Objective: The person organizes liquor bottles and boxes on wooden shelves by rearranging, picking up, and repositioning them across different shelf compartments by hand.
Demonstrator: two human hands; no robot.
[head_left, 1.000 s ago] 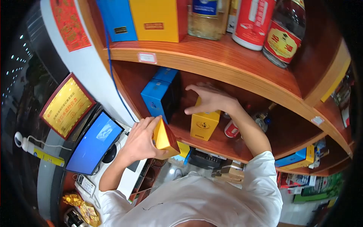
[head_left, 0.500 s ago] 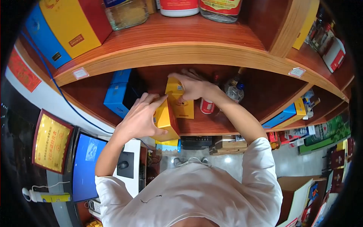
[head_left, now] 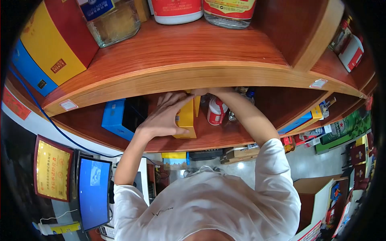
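Note:
On the lower shelf, my left hand [head_left: 166, 116] is wrapped round a yellow box [head_left: 185, 122], thumb on its near side and fingers on its far side. My right hand [head_left: 204, 91] reaches in beneath the upper shelf edge, beside a second yellow box [head_left: 197, 105] that stands behind the first; its fingers are mostly hidden. To the left stands a blue box [head_left: 114, 116] with a dark side. A red and white bottle [head_left: 216, 111] is just right of the yellow boxes, partly beside my right forearm.
The upper shelf [head_left: 173, 50] overhangs both hands and holds boxes and bottles. A blue cable [head_left: 44, 114] hangs at the left. Below left are a monitor [head_left: 94, 193] and a framed certificate [head_left: 53, 168]. An open carton [head_left: 317, 201] stands at lower right.
My left hand has brought its yellow box deeper onto the lower shelf, next to the other. My right hand has moved further under the upper shelf. The view has shifted.

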